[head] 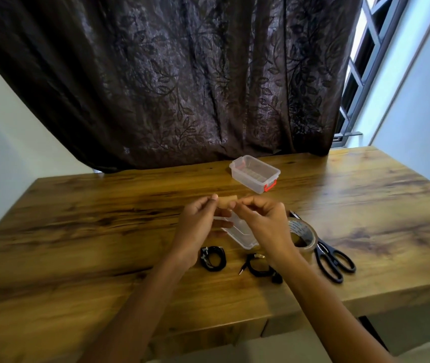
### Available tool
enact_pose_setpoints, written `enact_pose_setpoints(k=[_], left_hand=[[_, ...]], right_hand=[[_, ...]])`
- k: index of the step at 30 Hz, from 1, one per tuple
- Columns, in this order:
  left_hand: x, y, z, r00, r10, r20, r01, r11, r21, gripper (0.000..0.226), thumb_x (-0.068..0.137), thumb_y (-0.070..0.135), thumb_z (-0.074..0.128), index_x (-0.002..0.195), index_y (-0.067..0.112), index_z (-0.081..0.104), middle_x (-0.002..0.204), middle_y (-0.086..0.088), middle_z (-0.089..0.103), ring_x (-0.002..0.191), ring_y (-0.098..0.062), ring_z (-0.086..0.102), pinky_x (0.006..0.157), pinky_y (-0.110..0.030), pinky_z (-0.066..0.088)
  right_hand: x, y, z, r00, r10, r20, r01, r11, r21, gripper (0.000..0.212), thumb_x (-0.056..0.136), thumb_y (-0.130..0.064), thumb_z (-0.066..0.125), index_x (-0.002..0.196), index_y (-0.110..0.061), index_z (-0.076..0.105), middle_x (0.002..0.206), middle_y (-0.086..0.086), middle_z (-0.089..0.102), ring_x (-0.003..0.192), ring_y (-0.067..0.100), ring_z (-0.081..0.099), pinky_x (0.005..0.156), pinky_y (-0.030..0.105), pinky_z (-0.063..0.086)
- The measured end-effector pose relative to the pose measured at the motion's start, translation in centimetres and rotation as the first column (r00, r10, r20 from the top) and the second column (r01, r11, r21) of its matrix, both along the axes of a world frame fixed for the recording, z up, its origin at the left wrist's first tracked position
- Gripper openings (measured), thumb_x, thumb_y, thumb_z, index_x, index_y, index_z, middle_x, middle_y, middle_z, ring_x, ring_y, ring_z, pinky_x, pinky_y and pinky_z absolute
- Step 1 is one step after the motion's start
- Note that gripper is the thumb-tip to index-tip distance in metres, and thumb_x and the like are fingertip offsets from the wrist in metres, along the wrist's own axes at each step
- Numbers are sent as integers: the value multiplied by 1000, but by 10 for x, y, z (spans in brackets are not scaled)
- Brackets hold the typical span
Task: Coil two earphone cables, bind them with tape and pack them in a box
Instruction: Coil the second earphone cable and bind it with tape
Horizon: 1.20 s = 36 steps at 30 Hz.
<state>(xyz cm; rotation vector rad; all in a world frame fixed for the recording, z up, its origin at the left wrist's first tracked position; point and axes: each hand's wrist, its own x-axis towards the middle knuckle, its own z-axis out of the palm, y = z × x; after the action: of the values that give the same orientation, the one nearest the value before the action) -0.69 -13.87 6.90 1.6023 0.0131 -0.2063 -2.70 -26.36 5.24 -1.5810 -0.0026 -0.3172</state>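
A short strip of brown tape is stretched in the air between my two hands. My left hand pinches its left end and my right hand pinches its right end. Below them on the wooden table lie two coiled black earphone cables: one under my left wrist, the other with its jack sticking out, partly hidden by my right wrist. The clear plastic box with red latches stands open farther back. Its clear lid lies under my hands.
A roll of brown tape sits right of my right hand, and black scissors lie just beyond it near the table's front right edge. A dark curtain hangs behind the table.
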Motion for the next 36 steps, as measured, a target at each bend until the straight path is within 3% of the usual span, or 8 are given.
enact_pose_setpoints(k=[5,9,18,22,24,26,30,36], left_hand=[[4,9,0,996,22,-86,-22,1000,-7,22,94,22,42,85,16,61,81,-4,70,75,-20,65,73,-34,51],[12,20,-11,990,70,-122,-74,997,-27,28,92,24,39,88,10,63,88,-9,70,78,-22,63,73,-34,49],[31,34,-108,991,31,-133,37,880,474,14,89,21,57,102,14,55,102,-3,60,79,-8,53,63,-19,43],[36,27,-124,1000,22,19,-29,777,628,22,88,24,60,108,16,56,110,0,60,86,-8,53,61,-14,42],[41,22,-127,997,-32,74,-29,719,694,24,89,26,59,110,16,57,112,1,62,88,-8,55,57,-15,40],[45,17,-131,989,-102,106,-11,668,744,27,88,27,59,113,18,58,117,2,61,100,-12,56,68,-21,47],[53,10,-139,922,-349,167,47,528,848,33,90,22,57,123,20,58,129,4,57,124,-14,42,99,-27,37],[59,7,-141,774,-620,128,135,359,923,41,91,10,52,130,23,51,135,-2,50,123,-20,44,103,-31,39]], right_hand=[[7,1,-9,977,52,-209,-30,994,107,15,85,-7,61,71,-4,66,79,12,65,71,15,57,70,28,47],[12,2,-25,943,-52,-330,129,967,218,18,88,-8,56,72,-5,62,72,9,62,65,14,58,62,26,51],[19,22,-91,829,-91,-551,225,957,181,21,93,-20,52,82,-7,64,76,9,63,71,17,56,66,31,47],[23,30,-107,778,-157,-609,250,966,70,22,94,-30,49,81,-16,59,91,11,66,89,25,62,88,43,49],[24,33,-110,764,-187,-618,255,967,23,28,95,-37,45,93,-11,57,94,7,62,91,25,60,91,46,48],[25,35,-113,771,-197,-606,245,969,-3,33,96,-40,42,99,-11,56,97,9,63,92,26,60,91,47,48],[24,35,-115,797,-209,-567,251,968,-4,35,97,-40,36,77,-20,56,92,9,64,90,24,59,89,45,46],[24,30,-121,803,-197,-562,259,965,33,40,96,-46,33,78,-23,59,98,11,67,95,24,62,92,46,48]])
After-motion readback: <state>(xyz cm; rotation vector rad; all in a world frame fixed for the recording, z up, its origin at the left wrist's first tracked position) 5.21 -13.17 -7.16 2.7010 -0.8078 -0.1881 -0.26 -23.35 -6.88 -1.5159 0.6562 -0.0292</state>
